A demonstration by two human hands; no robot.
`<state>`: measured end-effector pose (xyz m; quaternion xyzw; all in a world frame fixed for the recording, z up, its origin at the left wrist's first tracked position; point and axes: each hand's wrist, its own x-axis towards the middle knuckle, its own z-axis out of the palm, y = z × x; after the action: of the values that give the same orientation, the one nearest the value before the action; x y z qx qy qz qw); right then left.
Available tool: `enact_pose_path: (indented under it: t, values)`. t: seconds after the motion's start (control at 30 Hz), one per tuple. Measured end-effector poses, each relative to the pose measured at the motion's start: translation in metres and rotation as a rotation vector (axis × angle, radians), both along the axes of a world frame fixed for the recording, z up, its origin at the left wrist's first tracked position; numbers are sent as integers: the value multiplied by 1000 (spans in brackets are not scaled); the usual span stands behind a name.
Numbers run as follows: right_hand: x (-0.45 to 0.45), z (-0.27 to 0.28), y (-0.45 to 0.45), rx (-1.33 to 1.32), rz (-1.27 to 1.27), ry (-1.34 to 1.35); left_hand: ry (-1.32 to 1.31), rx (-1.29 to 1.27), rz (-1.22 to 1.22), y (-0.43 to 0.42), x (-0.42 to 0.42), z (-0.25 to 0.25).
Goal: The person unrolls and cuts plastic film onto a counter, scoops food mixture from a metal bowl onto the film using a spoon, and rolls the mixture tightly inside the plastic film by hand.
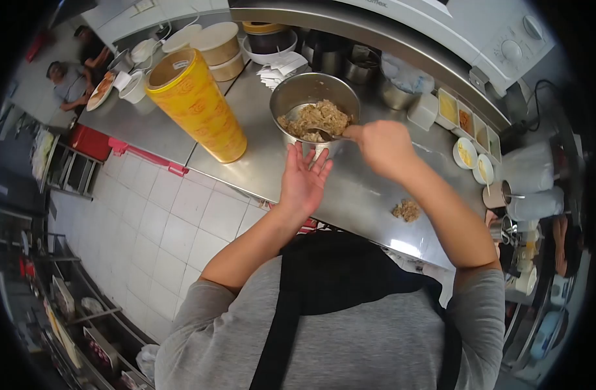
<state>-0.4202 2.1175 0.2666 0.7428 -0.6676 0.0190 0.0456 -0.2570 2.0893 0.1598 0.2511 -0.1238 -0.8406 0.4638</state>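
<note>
A round metal bowl [285, 97] stands on the steel counter with a clumpy light-brown mixture [324, 118] inside. My right hand [383, 148] is closed around the handle of a metal spoon [320, 135], whose head rests in the mixture near the bowl's front rim. Just below that rim is my left hand [304, 179], palm up with its fingers apart, holding nothing; whether the fingertips touch the bowl is unclear. A small clump of similar mixture [406, 210] lies on the counter beside my right forearm.
A tall yellow roll [200, 110] stands left of the bowl. Behind are lidded tubs [216, 45] and white papers [283, 68]. To the right are ingredient trays [448, 107] and small white bowls [465, 154]. Two people [70, 84] are at the far left.
</note>
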Motion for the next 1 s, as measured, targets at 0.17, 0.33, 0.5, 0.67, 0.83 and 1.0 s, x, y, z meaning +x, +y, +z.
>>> enact_pose_path:
  t: [0.17,0.33,0.5,0.67,0.83,1.0]
  values:
    - [-11,-16,-25,133,-46,-244,-37,-13,-52,-2,5,-3]
    - [-58,-19,-19,321,-60,-779,-44,-8,-82,-6,15,-3]
    - [-105,1,57,252,-260,-1078,-110,-79,-77,-3,20,-15]
    - [-126,-33,166,64,-369,-735,-442,-252,-13,11,20,-43]
    - [-124,-114,216,-12,-335,-94,-700,-575,-60,31,-2,-60]
    - [-117,-135,224,-139,-270,-141,-1027,-1125,-71,33,-19,-81]
